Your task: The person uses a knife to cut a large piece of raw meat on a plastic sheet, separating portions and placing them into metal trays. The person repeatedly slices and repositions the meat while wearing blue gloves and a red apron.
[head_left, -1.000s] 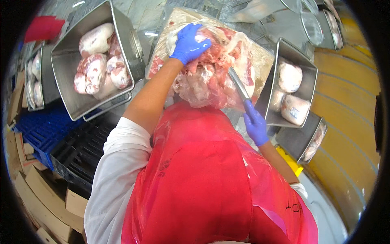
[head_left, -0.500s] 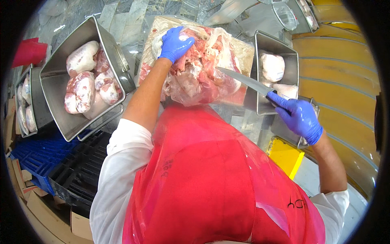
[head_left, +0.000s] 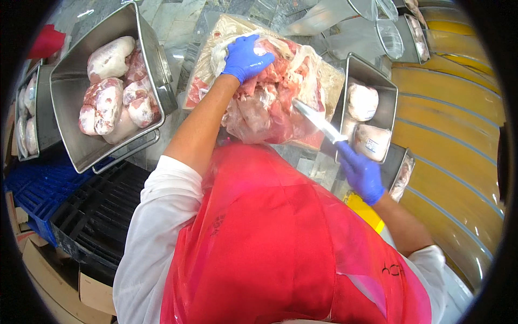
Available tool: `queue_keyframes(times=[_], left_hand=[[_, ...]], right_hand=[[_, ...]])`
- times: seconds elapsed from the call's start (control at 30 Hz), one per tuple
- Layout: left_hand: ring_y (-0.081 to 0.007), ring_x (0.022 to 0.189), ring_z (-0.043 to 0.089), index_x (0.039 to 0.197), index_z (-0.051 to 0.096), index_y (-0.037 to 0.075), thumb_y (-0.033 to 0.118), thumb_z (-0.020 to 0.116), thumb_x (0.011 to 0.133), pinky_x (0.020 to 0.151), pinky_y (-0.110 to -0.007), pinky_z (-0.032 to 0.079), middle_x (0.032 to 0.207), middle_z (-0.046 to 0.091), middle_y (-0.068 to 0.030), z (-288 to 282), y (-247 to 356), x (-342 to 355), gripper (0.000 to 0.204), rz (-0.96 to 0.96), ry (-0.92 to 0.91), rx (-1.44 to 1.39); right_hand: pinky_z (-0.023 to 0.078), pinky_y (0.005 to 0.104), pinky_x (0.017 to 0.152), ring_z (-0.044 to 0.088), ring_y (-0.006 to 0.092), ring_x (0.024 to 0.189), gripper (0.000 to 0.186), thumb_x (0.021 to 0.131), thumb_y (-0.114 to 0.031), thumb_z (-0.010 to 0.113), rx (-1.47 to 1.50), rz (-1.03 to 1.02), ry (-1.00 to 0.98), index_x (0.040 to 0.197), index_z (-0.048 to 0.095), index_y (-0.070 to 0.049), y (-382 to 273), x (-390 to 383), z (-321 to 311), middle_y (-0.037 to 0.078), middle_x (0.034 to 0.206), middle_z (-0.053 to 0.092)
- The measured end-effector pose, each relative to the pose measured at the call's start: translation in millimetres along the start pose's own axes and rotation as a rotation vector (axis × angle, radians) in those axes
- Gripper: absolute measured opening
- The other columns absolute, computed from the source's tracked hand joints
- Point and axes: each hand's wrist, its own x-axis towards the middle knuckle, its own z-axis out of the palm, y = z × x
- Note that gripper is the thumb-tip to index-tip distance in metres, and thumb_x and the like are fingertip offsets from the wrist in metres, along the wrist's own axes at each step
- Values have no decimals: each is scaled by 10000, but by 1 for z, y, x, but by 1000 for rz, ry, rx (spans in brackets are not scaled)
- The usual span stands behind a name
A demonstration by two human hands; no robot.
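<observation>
A large cut of raw meat (head_left: pixel 259 110), pink with white fat and loose clear membrane or film, spreads over a beige board (head_left: pixel 330 78). My left hand (head_left: pixel 245 59), in a blue glove, grips the upper left part of the meat, its fingertips partly hidden. In my right hand (head_left: pixel 361 170), also blue-gloved, is the handle of a long knife (head_left: pixel 318 121). The blade points up and left, its tip at the right part of the meat; whether it has entered the flesh I cannot tell.
Left of the board stands a deep metal bin (head_left: pixel 67 108) with several meat pieces. Another metal bin (head_left: pixel 396 102) with wrapped pieces is at the right. Black (head_left: pixel 97 216) and blue pallets (head_left: pixel 32 189) lie lower left. Clear plastic-lined containers (head_left: pixel 356 40) stand beyond the board.
My right hand and the knife have moved left and down, with the blade now steeper over the meat. The left hand keeps its hold on the meat. The whole view has shifted slightly.
</observation>
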Motion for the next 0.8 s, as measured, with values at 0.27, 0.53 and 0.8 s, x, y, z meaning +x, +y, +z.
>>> queue_keyframes(times=[0.27, 0.53, 0.8], left_hand=[[-401, 1374, 482, 1498, 505, 117, 520, 765, 825, 1172, -472, 375, 1459, 528, -212, -4, -7, -1, 826, 9, -59, -34], [-391, 1395, 475, 1506, 493, 110, 540, 767, 842, 1174, -471, 387, 1496, 489, -219, -7, -2, -2, 838, -5, -71, -13], [-403, 1347, 515, 1425, 585, 93, 532, 746, 863, 1134, -480, 409, 1389, 578, -253, -10, 3, 1, 732, 69, 88, 81]], right_hand=[[597, 424, 799, 743, 334, 958, 488, 940, -109, 712, 446, 47, 348, 1418, 625, -157, 24, -15, 182, 152, 1153, 747], [604, 422, 757, 747, 326, 914, 507, 923, -138, 735, 489, 25, 520, 1416, 623, -165, 36, -3, 238, 143, 1121, 749], [591, 431, 675, 729, 328, 811, 526, 924, -208, 747, 412, -5, 585, 1434, 619, -218, 42, -1, 243, 133, 975, 732]])
